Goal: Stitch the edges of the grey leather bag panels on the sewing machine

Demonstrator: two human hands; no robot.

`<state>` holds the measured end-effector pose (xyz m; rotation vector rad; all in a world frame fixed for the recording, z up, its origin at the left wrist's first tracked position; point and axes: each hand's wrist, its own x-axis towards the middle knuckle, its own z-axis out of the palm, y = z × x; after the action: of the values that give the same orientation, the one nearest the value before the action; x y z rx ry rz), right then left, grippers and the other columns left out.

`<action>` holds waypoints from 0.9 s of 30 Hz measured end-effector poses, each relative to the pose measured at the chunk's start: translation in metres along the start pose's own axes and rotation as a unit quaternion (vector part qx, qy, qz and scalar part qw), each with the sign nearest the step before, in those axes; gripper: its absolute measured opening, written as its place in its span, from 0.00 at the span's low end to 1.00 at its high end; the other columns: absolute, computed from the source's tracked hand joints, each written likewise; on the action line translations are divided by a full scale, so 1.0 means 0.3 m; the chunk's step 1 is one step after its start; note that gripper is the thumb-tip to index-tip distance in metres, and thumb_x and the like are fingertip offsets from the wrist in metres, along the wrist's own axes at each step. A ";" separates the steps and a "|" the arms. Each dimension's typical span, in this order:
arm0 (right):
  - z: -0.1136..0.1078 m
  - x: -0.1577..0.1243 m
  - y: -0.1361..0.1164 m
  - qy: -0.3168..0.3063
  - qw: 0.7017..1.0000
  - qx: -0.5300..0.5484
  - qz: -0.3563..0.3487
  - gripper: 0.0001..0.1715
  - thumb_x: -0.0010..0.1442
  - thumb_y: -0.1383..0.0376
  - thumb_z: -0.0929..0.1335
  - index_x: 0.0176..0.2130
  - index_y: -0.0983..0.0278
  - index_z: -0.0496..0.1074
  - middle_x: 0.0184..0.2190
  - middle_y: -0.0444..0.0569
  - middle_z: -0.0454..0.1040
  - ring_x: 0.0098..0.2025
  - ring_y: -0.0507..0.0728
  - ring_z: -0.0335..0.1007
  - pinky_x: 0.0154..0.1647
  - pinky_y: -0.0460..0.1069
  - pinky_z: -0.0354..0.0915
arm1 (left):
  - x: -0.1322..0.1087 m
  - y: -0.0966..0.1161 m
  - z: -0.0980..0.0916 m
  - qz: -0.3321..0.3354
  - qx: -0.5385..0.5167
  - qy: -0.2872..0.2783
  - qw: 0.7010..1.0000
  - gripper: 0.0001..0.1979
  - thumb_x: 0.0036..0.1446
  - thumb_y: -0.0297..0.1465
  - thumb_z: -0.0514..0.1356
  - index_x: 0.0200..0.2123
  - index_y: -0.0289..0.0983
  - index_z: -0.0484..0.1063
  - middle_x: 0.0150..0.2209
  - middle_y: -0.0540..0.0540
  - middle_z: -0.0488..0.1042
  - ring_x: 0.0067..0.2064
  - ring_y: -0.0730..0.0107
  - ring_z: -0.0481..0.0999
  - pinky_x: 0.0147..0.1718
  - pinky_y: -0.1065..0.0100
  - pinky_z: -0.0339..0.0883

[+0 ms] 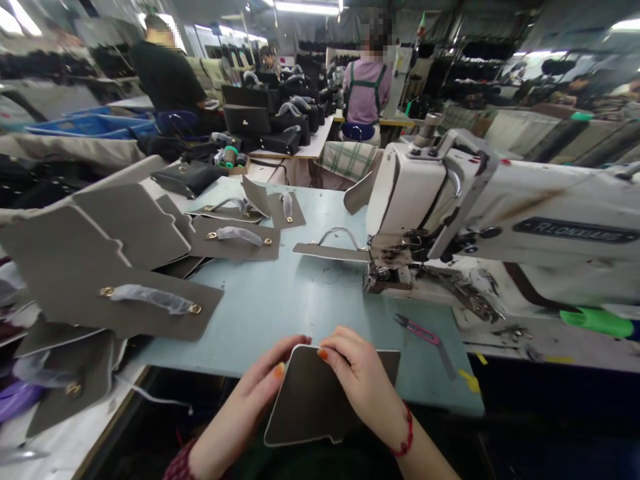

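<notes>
- Panel: grey-brown w/ pale edging, notch at its bottom edge. Sits at near edge of counter, top part over the counter, rest hanging toward the person.
- L hand: grip clenched on panel's left side. Thumb on the face by the edge, fingers behind the top-left corner.
- R hand: grip clenched on panel's top right. Thumb on the face, fingers wrapped over the top edge. Orange nails, red bracelet at the wrist.
- Snips: pink handles, flat on counter just right of R hand, not touched.
- Machine: white sewing machine on right of counter, well beyond both hands. A similar piece w/ a handle lies at its needle end.
- Stack: more grey-brown panels on left of counter, top ones w/ wrapped handles & gold rings, apart from hands.
- Pieces: smaller ones w/ handles, mid-counter, far side.
- Bags: black, lined up on a table behind.
- Two other persons at back, facing away: one in black, one in purple w/ green straps.
</notes>
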<state>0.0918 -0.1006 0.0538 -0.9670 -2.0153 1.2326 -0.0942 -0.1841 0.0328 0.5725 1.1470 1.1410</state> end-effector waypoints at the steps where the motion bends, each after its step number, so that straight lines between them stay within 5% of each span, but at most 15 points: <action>1: 0.000 -0.004 0.002 0.002 1.000 -0.003 0.001 0.12 0.69 0.68 0.64 0.35 0.64 0.75 0.33 0.45 0.72 0.37 0.53 0.70 0.38 0.47 0.64 | 0.004 -0.001 0.019 -0.017 0.025 -0.006 1.000 0.24 0.56 0.44 0.64 0.54 0.42 0.75 0.60 0.44 0.72 0.59 0.51 0.70 0.53 0.63 0.68; 8: 0.021 -0.086 0.026 0.224 0.966 -0.128 -0.019 0.09 0.66 0.69 0.62 0.44 0.63 0.70 0.44 0.53 0.73 0.48 0.60 0.68 0.51 0.57 0.65 | 0.035 -0.054 0.143 -0.088 -0.085 0.103 0.987 0.26 0.53 0.43 0.67 0.54 0.41 0.75 0.51 0.44 0.79 0.55 0.55 0.75 0.50 0.64 0.72; 11: 0.072 -0.138 0.027 0.189 0.975 -0.113 -0.031 0.13 0.67 0.64 0.64 0.51 0.63 0.67 0.51 0.56 0.71 0.53 0.61 0.67 0.55 0.58 0.65 | 0.040 -0.070 0.152 -0.091 -0.136 0.137 0.977 0.22 0.54 0.41 0.67 0.51 0.39 0.77 0.53 0.43 0.78 0.57 0.56 0.74 0.54 0.64 0.70; 15: 0.162 -0.160 0.016 0.139 0.978 -0.153 -0.018 0.43 0.55 0.53 0.74 0.61 0.68 0.59 0.62 0.65 0.61 0.64 0.71 0.57 0.62 0.65 0.61 | 0.038 -0.083 0.148 -0.102 -0.199 0.221 0.949 0.10 0.59 0.30 0.61 0.42 0.38 0.81 0.53 0.45 0.79 0.61 0.60 0.69 0.63 0.62 0.60; 17: 0.186 -0.153 0.008 0.133 0.978 -0.163 0.015 0.47 0.50 0.54 0.77 0.60 0.70 0.60 0.63 0.67 0.60 0.65 0.73 0.55 0.62 0.67 0.60 | 0.034 -0.085 0.145 -0.116 -0.239 0.203 0.943 0.11 0.60 0.30 0.58 0.39 0.38 0.82 0.51 0.45 0.80 0.62 0.59 0.69 0.65 0.59 0.57; 22: 0.162 -0.143 -0.014 0.098 0.982 -0.151 0.053 0.37 0.52 0.65 0.73 0.59 0.69 0.63 0.64 0.63 0.61 0.66 0.69 0.55 0.64 0.64 0.60 | 0.032 -0.112 0.115 -0.093 -0.244 0.070 0.963 0.17 0.60 0.42 0.59 0.44 0.40 0.82 0.53 0.44 0.78 0.66 0.52 0.61 0.67 0.54 0.50; 27: 0.126 -0.153 -0.014 0.077 0.985 -0.151 0.015 0.31 0.57 0.64 0.68 0.59 0.67 0.66 0.65 0.55 0.62 0.65 0.63 0.59 0.64 0.56 0.63 | 0.016 -0.178 0.061 -0.073 -0.109 0.073 0.989 0.18 0.55 0.42 0.64 0.49 0.49 0.79 0.63 0.53 0.67 0.70 0.54 0.51 0.69 0.55 0.43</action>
<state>0.0874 -0.1578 0.0376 -1.2002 -2.1063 0.8499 -0.0560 -0.1959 -0.0074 0.2362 1.1504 1.1771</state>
